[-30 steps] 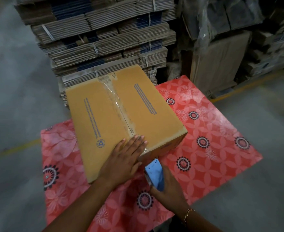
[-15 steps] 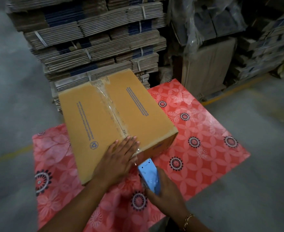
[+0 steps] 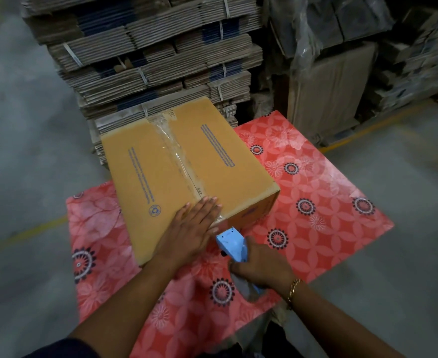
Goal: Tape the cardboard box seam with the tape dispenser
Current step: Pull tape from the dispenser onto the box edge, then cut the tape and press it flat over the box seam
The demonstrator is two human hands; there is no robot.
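**Flat palm on the box, dispenser at its near edge**

The left hand (image 3: 194, 228) lies flat, fingers spread and straight, palm down on the near end of the cardboard box (image 3: 186, 177); its fingertips rest on the near end of the taped seam (image 3: 180, 161). The right hand (image 3: 261, 267) is wrapped around the handle of the blue tape dispenser (image 3: 232, 244), which sits just below the box's near top edge, its head pointing up toward the box's front face. A short stretch of clear tape (image 3: 219, 220) runs from the box edge to the dispenser. A gold bracelet (image 3: 294, 289) circles the right wrist.

Clear tape covers the seam along the length of the box top, between two lines of blue print. The box stands on a counter (image 3: 329, 202) covered in a red floral pattern. Behind the box rise strapped bundles of flattened cardboard (image 3: 148, 60); to the right stand more cartons under plastic wrap (image 3: 329, 34). Grey floor (image 3: 18, 151) surrounds the counter.
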